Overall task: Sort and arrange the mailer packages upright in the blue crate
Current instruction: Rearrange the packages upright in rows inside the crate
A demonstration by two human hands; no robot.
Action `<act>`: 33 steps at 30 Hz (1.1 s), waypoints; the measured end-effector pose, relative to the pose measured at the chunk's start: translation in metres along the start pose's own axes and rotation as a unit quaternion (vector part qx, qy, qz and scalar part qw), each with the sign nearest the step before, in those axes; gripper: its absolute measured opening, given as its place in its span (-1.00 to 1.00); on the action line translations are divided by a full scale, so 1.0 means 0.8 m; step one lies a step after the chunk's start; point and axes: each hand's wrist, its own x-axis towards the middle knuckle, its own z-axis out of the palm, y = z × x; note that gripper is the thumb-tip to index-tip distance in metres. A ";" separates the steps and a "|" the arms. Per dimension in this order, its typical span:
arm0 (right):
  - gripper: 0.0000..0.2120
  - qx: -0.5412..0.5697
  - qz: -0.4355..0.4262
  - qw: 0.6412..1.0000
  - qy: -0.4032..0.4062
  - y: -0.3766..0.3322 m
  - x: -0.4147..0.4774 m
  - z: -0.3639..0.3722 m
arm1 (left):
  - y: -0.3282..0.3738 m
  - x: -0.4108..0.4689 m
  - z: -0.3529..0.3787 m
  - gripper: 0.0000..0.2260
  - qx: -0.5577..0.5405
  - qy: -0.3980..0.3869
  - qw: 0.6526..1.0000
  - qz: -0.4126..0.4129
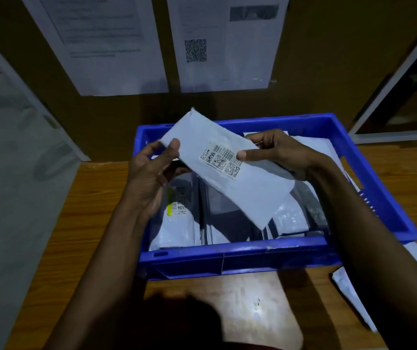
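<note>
Left hand [152,170] and right hand [280,154] are clamped on one grey mailer [240,188], which is pinched at its 9 o'clock corner and 3 o'clock edge. It is held tilted just above the blue crate [227,252] on the bench [88,223]. Barcode label [221,160] is turned upward, presumably to be read before a slot is chosen. Other mailers [184,223] are packed inside toward 6 o'clock. Held mailer is noted as flat, thin, pale and lightly creased; limp handling is expected.

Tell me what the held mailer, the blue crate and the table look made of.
The held mailer looks like thin poly film, matte grey-white; it bends and creases. The blue crate: moulded plastic, slightly glossy, ribbed wall. The table: wood or wood-look laminate; grain shows, smooth sheen.
</note>
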 end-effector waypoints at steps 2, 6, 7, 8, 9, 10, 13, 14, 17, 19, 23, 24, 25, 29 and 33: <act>-0.62 0.013 0.003 1.000 -0.014 0.004 0.004 0.007 | -0.003 0.001 0.002 -0.66 -0.005 0.012 1.000 -0.011; -0.70 0.030 0.007 0.999 -0.035 0.002 0.012 0.026 | -0.005 0.008 0.005 -0.66 -0.004 0.054 0.999 -0.004; -0.70 0.025 0.000 1.000 -0.016 0.000 0.016 0.031 | -0.004 0.011 0.005 -0.64 -0.009 0.062 0.998 0.005; -0.70 0.017 -0.006 1.000 0.008 -0.002 0.021 0.036 | -0.003 0.013 0.005 -0.61 -0.015 0.072 0.997 0.017; -0.72 0.011 -0.012 0.999 0.029 -0.005 0.027 0.040 | -0.002 0.014 0.004 -0.60 -0.011 0.085 0.996 0.031; -0.73 0.008 -0.017 0.999 0.044 -0.006 0.034 0.043 | -0.003 0.015 0.001 -0.61 0.017 0.100 0.994 0.051; -0.78 -0.020 0.010 0.998 0.060 -0.012 0.054 0.048 | -0.010 0.015 -0.009 -0.70 0.243 0.163 0.946 0.136; -0.83 -0.038 0.034 0.997 0.060 -0.013 0.060 0.050 | -0.012 0.015 -0.013 -0.73 0.288 0.173 0.928 0.159; -0.94 -0.068 0.117 0.990 0.051 -0.008 0.076 0.067 | -0.016 0.013 -0.019 -0.81 0.316 0.188 0.911 0.187; -0.87 -0.005 0.170 0.985 0.015 -0.001 0.086 0.085 | -0.017 0.013 -0.023 -0.87 0.333 0.194 0.904 0.187; -0.78 0.155 0.223 0.961 -0.054 0.027 0.108 0.130 | -0.021 0.015 -0.032 -0.86 0.366 0.176 0.901 0.151; -0.73 0.133 0.229 0.963 -0.057 0.038 0.115 0.139 | -0.024 0.017 -0.032 -0.84 0.385 0.168 0.897 0.136; -0.69 0.061 0.229 0.970 -0.047 0.047 0.119 0.145 | -0.025 0.017 -0.031 -0.82 0.415 0.156 0.889 0.118; -0.47 -0.332 0.144 0.932 -0.007 0.056 0.120 0.138 | -0.036 0.015 -0.034 -0.80 0.542 0.082 0.836 0.020; -0.49 -0.302 0.113 0.946 0.035 0.048 0.110 0.112 | -0.039 0.012 -0.038 -0.68 0.586 -0.004 0.810 -0.005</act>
